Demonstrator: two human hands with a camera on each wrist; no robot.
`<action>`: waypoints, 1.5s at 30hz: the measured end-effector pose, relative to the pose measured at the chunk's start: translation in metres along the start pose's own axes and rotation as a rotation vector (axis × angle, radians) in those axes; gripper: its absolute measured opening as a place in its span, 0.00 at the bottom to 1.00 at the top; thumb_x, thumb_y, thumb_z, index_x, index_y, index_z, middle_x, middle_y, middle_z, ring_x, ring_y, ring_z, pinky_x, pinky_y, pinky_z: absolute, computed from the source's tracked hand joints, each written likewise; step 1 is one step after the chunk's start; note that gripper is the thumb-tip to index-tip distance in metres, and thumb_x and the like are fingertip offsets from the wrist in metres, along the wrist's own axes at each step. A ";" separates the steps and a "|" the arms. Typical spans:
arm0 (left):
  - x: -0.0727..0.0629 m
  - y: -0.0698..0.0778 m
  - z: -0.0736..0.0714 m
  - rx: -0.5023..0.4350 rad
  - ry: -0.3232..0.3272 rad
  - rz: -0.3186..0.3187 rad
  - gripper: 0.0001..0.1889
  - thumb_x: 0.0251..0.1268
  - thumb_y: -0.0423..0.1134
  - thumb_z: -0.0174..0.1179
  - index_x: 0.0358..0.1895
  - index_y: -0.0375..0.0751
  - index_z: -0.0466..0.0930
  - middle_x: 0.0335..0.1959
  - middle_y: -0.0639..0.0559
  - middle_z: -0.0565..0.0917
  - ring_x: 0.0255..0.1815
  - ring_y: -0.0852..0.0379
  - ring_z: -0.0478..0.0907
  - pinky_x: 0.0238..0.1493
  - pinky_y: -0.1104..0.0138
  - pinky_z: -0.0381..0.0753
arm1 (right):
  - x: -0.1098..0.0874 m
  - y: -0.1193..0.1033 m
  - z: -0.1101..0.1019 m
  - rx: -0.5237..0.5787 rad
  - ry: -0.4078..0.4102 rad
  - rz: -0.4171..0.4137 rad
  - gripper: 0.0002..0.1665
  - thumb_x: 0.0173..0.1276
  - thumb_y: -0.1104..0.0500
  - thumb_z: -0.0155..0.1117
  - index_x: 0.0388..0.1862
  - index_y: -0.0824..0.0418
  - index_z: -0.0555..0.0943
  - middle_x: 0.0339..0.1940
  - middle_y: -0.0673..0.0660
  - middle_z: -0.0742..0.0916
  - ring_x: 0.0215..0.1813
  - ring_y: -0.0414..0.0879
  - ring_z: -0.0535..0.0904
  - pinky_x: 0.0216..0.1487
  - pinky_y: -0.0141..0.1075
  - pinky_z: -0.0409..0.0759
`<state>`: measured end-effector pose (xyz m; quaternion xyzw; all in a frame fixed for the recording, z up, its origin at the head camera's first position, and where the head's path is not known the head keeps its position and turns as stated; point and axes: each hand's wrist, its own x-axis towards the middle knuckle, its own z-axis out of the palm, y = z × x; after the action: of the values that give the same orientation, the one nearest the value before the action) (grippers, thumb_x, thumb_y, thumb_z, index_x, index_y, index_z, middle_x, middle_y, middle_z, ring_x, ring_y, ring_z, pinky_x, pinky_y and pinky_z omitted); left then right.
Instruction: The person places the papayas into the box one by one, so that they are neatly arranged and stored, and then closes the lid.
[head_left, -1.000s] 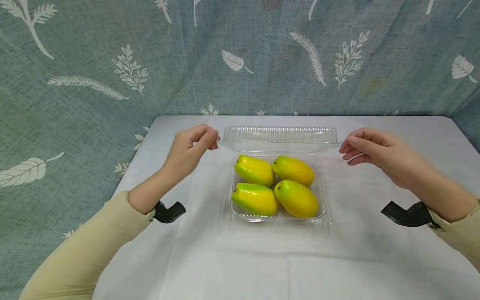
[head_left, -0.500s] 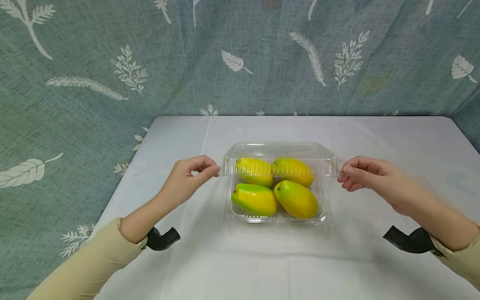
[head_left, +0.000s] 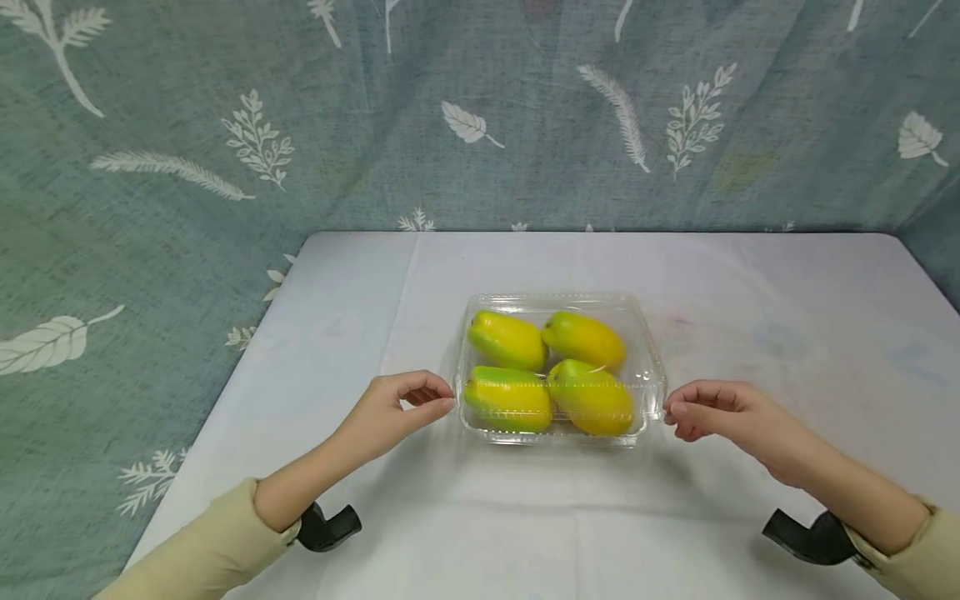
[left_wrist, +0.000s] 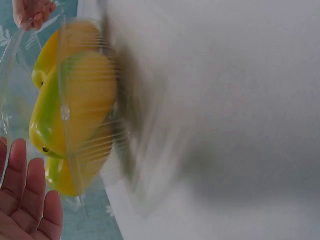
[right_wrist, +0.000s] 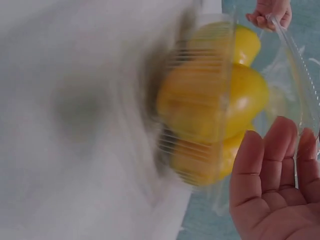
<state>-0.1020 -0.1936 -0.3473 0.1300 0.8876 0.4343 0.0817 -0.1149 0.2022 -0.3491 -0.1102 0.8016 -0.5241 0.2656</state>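
Note:
A clear plastic clamshell box (head_left: 558, 442) stands at the middle of the table with several yellow-green mangoes (head_left: 510, 340) in it, two rows deep. Its hinged lid (head_left: 555, 302) is tilted low over the fruit, its front edge raised above the base. My left hand (head_left: 405, 408) pinches the lid's left front corner between thumb and fingers. At the opposite front corner, my right hand (head_left: 720, 417) pinches the lid too. In the right wrist view, the lid edge (right_wrist: 295, 55) runs between both hands, above the ribbed base wall (right_wrist: 192, 100).
A white cloth (head_left: 480, 525) covers the table. Behind it and at the left hangs a grey-green curtain (head_left: 525, 183) with white leaf prints. Black straps (head_left: 328, 529) stick out at both wrists, below the beige sleeves.
Both hands have come down and toward me, swinging the lid from standing up behind the box to low over the mangoes. The base and mangoes have stayed in place.

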 end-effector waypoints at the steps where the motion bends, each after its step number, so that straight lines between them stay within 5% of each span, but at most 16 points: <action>1: 0.000 -0.001 0.002 -0.004 -0.001 -0.008 0.07 0.59 0.42 0.61 0.36 0.44 0.81 0.31 0.56 0.82 0.34 0.58 0.75 0.37 0.67 0.76 | 0.000 0.002 0.002 0.009 0.002 0.004 0.16 0.68 0.55 0.54 0.44 0.68 0.76 0.35 0.54 0.84 0.39 0.52 0.79 0.45 0.42 0.75; 14: -0.001 -0.012 0.017 -0.054 0.015 -0.046 0.03 0.56 0.36 0.63 0.31 0.42 0.79 0.25 0.55 0.79 0.26 0.60 0.71 0.28 0.72 0.72 | 0.004 0.021 0.025 0.062 0.102 0.013 0.16 0.65 0.57 0.60 0.40 0.70 0.76 0.27 0.51 0.80 0.29 0.44 0.75 0.36 0.34 0.75; 20: -0.001 -0.014 0.022 -0.112 0.022 -0.117 0.07 0.54 0.35 0.64 0.30 0.38 0.74 0.23 0.54 0.74 0.24 0.61 0.68 0.25 0.74 0.69 | 0.006 0.026 0.032 0.121 0.144 -0.003 0.11 0.64 0.59 0.60 0.36 0.67 0.73 0.24 0.50 0.78 0.26 0.44 0.73 0.31 0.35 0.74; 29: -0.002 -0.017 0.025 -0.176 0.014 -0.235 0.16 0.53 0.36 0.64 0.37 0.32 0.67 0.20 0.54 0.72 0.21 0.61 0.66 0.23 0.73 0.65 | 0.010 0.030 0.037 0.155 0.160 0.078 0.13 0.63 0.59 0.60 0.35 0.63 0.65 0.22 0.48 0.74 0.23 0.41 0.69 0.28 0.34 0.74; 38: 0.000 -0.026 0.027 -0.234 -0.119 -0.304 0.15 0.59 0.40 0.55 0.44 0.33 0.69 0.25 0.51 0.78 0.24 0.57 0.74 0.26 0.69 0.68 | 0.015 0.031 0.041 0.196 0.120 0.144 0.29 0.65 0.58 0.56 0.57 0.69 0.58 0.29 0.51 0.79 0.24 0.42 0.70 0.30 0.35 0.76; 45: 0.000 -0.029 0.032 -0.360 -0.208 -0.288 0.12 0.61 0.37 0.47 0.40 0.30 0.72 0.31 0.43 0.84 0.25 0.57 0.77 0.27 0.68 0.74 | 0.015 0.035 0.042 0.267 0.026 0.082 0.21 0.67 0.60 0.49 0.53 0.72 0.60 0.29 0.54 0.84 0.27 0.43 0.78 0.34 0.36 0.80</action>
<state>-0.0984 -0.1863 -0.3896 0.0296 0.7921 0.5537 0.2552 -0.1014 0.1771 -0.3986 -0.0344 0.7318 -0.6164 0.2887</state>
